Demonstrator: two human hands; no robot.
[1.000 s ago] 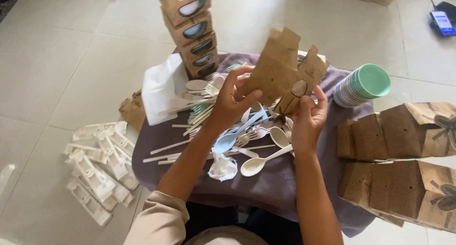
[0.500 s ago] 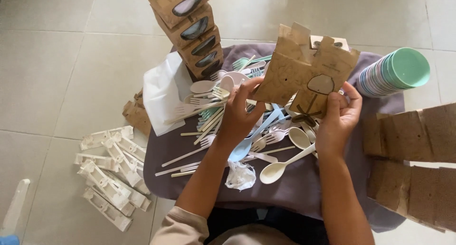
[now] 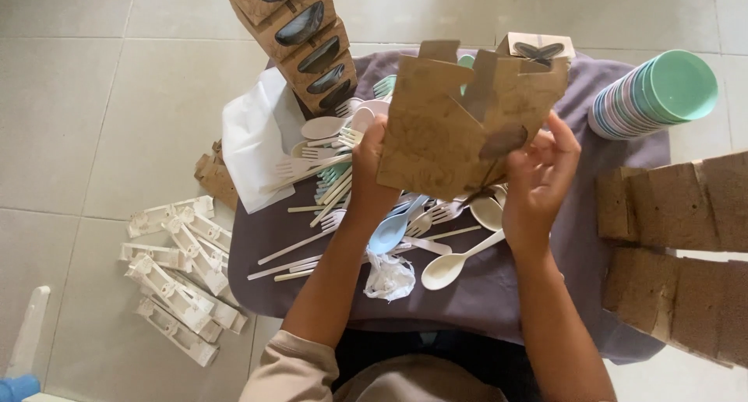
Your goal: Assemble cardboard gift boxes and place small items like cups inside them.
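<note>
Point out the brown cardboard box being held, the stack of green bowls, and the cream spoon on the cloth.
brown cardboard box (image 3: 436, 129), head view, on its front panel.
stack of green bowls (image 3: 682, 82), head view, inside the top bowl.
cream spoon (image 3: 442, 269), head view, on its bowl end.

A brown cardboard box with an oval window is held up at centre. Finished windowed boxes stack behind; flat brown boxes lie right.

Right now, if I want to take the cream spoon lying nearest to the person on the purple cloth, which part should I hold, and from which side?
Probably best to grip the cream spoon by its thin handle, near the upper right end, coming from above on the right hand side. The handle lies flat and mostly free on the purple cloth there, while the bowl end sits close to the crumpled white plastic and other cutlery.
</note>
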